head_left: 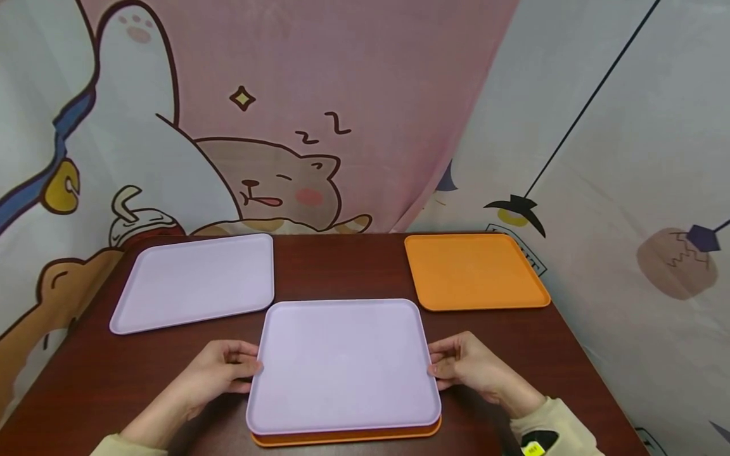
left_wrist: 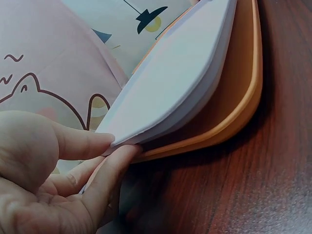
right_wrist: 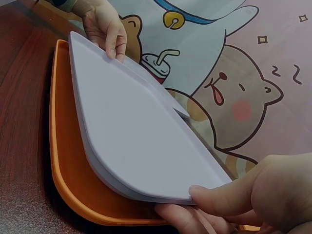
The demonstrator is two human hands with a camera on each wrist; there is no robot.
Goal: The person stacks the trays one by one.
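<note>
A pale lilac tray [head_left: 342,364] lies over an orange tray [head_left: 348,437], whose front rim peeks out beneath it. Both side edges of the upper tray are held: my left hand [head_left: 219,370] pinches the left one, my right hand [head_left: 470,364] the right one. In the left wrist view, the thumb and fingers of the left hand [left_wrist: 53,180] meet at the rim. A gap separates the lilac tray from the orange tray [right_wrist: 73,175] in the right wrist view, where the right thumb lies on the lilac rim with fingers below.
Another lilac tray [head_left: 199,282] lies at the back left of the dark wooden table [head_left: 336,266]. At the back right sits another orange tray [head_left: 479,272], close to the table's edge. A cloth printed with cartoon animals [head_left: 296,183] hangs behind.
</note>
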